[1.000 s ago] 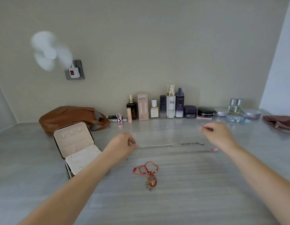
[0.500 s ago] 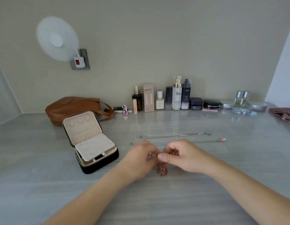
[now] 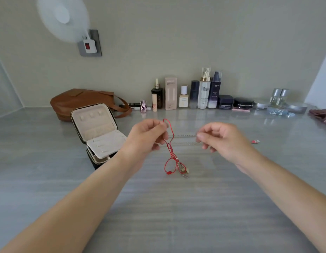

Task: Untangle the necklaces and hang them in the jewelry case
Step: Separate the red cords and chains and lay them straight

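Red necklace [image 3: 170, 150] now aloft in left hand [image 3: 145, 137]

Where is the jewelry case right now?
In the head view, the jewelry case stands open left of centre, beside the left hand and in front of the brown bag.

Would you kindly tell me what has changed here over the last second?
The left hand let go of the upper silver chain, took hold of the red cord necklace and lifted its top off the table; the charm end hangs low. The right hand moved in, then drew back right, fingers pinched; on what, I cannot tell. Both silver chains and the open jewelry case stayed put.
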